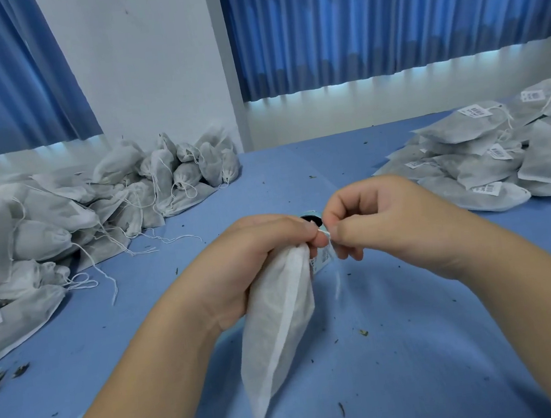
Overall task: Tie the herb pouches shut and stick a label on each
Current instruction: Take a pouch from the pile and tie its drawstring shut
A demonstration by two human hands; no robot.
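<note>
Near edge of the tabletop (pixel 420 347), centre: you hold one pouch (pixel 281 328) clear of the surface, its bottom hanging toward you. Your left hand (pixel 254 245) grips the gathered neck, fingers curled round the fabric. Your right hand (pixel 381 217), just beside it, pinches a small white bit at the pouch mouth between thumb and forefinger. It looks like the drawstring (pixel 326 234), but it is too small to be sure. A blurred pale strand hangs below the pinch.

Step in hand, by my reading: tying. No knot shows, and there is no label on the face of the pouch toward you.

Next move calls for a firm left-hand hold on the neck while your right draws the string taut and knots it. After that you need one hand free for the label roll (pixel 309 220), which sits just behind your hands and is mostly hidden by them; only a teal rim and dark core show.

Mid-table: herb crumbs (pixel 363 332) lie scattered.

Far left edge: the unlabelled heap (pixel 46 228), strings trailing loose, looks like backlog.

Far right edge: the labelled stack (pixel 501 155), lying flatter with barcode stickers showing, looks finished.

Beyond: blue curtains (pixel 382 14).
</note>
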